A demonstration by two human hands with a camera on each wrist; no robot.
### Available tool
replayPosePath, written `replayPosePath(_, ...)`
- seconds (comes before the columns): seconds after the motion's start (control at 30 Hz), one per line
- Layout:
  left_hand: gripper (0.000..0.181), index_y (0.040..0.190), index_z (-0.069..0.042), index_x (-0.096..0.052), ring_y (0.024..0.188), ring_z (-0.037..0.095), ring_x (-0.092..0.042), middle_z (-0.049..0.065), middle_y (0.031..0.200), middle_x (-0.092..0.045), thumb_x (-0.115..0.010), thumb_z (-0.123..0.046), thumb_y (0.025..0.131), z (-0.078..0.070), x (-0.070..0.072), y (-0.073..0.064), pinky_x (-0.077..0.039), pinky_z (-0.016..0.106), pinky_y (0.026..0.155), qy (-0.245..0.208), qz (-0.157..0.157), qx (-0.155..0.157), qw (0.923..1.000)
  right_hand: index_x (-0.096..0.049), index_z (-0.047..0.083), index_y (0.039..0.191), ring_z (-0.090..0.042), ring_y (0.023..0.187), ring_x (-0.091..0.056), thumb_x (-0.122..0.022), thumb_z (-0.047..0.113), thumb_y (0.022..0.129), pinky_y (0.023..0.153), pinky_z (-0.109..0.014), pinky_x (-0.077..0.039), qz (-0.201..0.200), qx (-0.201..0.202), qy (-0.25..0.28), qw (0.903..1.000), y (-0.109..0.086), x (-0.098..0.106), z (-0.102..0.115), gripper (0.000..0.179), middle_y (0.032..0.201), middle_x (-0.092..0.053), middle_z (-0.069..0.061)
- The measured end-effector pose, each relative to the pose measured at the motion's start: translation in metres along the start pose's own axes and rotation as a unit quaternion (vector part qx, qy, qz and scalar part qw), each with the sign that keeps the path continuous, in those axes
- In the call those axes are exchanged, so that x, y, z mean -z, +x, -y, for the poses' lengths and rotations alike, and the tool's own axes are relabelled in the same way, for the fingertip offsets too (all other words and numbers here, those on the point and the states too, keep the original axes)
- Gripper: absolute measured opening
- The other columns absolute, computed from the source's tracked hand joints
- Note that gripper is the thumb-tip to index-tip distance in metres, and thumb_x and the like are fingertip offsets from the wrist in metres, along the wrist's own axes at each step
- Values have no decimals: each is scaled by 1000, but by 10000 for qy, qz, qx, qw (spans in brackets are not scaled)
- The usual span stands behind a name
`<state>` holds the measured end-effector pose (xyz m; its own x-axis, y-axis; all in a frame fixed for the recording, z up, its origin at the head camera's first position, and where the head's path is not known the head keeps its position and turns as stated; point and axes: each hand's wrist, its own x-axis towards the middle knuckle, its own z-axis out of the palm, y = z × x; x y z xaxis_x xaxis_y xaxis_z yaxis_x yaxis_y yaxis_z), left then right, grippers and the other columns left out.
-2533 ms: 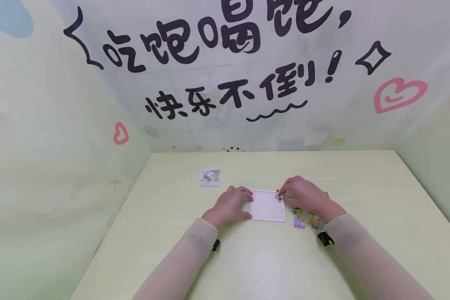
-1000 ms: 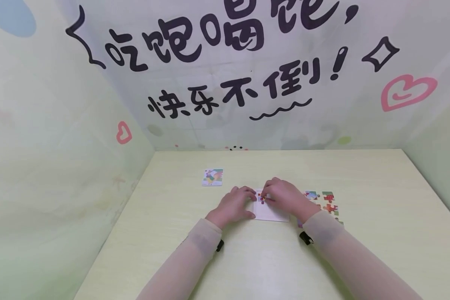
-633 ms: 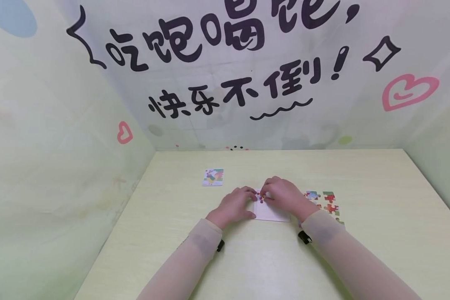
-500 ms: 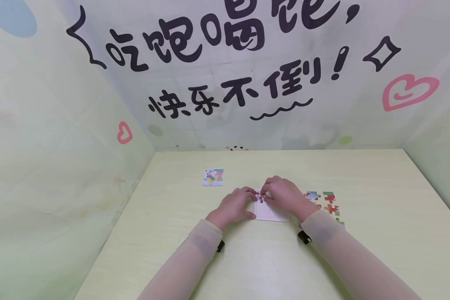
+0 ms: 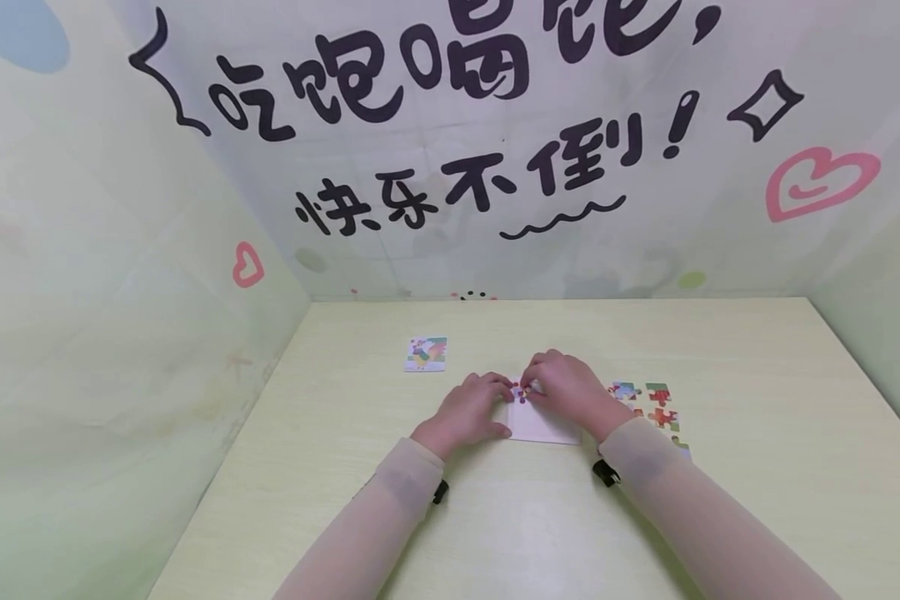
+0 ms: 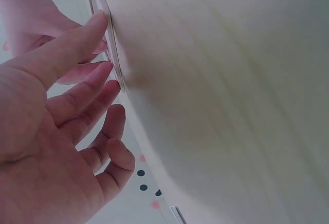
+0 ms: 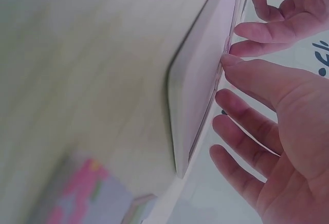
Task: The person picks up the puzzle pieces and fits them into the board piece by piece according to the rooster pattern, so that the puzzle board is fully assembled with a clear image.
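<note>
A shallow white puzzle tray (image 5: pixel 546 427) lies flat on the table in the head view. My left hand (image 5: pixel 461 412) rests at its left side, thumb at the near corner and fingers near the far corner, not curled round it. My right hand (image 5: pixel 570 387) reaches over the tray and pinches a small colourful puzzle piece (image 5: pixel 522 395) at the far left corner. In the right wrist view the thumb (image 7: pixel 252 75) lies at the tray's surface, the other fingers spread loosely. The right hand hides part of the piece and of the tray.
Several loose puzzle pieces (image 5: pixel 662 417) lie right of the tray, partly behind the right forearm. A small picture card (image 5: pixel 425 354) showing an animal lies farther back on the left. Printed cloth walls (image 5: pixel 450 258) close off the table's back and sides.
The right hand has carried the puzzle piece leftward from the tray's far right corner to its far left corner, with small shifts there lately. The left hand has stayed at the tray's left side.
</note>
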<state>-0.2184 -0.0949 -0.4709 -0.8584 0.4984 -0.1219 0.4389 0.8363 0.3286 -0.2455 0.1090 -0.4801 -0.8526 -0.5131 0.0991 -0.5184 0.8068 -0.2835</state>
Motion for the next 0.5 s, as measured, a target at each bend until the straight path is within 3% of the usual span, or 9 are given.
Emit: replayPosePath(0.5,53,128,-16,-70,131,21,-52,-6,149,-56,-88,-34,82,-1,1,0,-49,38,105,58,62,25,10000,-82,19,103,-27,110,-65,-78,17,91,94,-47,-56,134,-21,228,9996,-1,4,-2,13,109,-74,-1)
